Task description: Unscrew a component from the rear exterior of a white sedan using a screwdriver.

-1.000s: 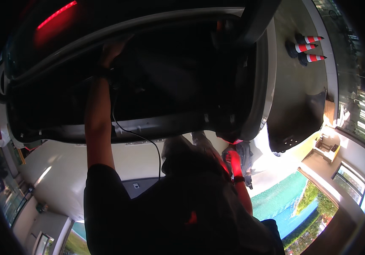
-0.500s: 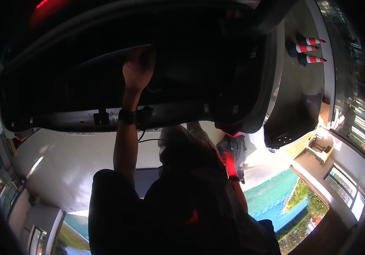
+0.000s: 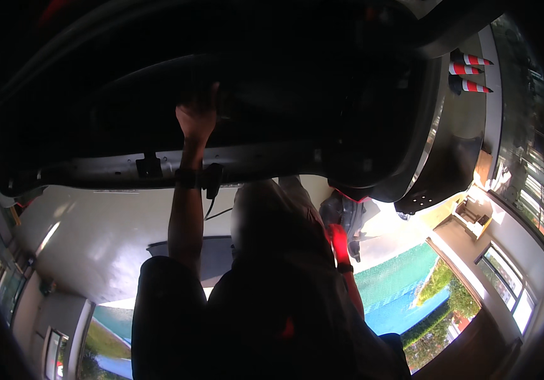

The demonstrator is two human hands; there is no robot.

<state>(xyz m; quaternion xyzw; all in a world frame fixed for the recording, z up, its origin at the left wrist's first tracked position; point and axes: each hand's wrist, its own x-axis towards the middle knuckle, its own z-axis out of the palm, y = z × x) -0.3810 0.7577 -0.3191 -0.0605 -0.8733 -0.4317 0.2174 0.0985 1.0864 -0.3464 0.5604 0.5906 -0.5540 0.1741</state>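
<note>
reaching with left hand (image 3: pixel 197 119) inside the dark car trunk (image 3: pixel 268 152); outside that trunk, with right hand (image 3: pixel 338 237) and dark cloth (image 3: pixel 344 212); cannot tell either grip.

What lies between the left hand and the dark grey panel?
In the head view, between the left hand and panel lie the forearm, the car boot's edge, a black cable and pale floor.

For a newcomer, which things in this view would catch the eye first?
The three red-and-white traffic cones at the upper right probably stand out first. Next come the right hand, glowing red right of center, and the left hand, against the dark car trunk.
</note>
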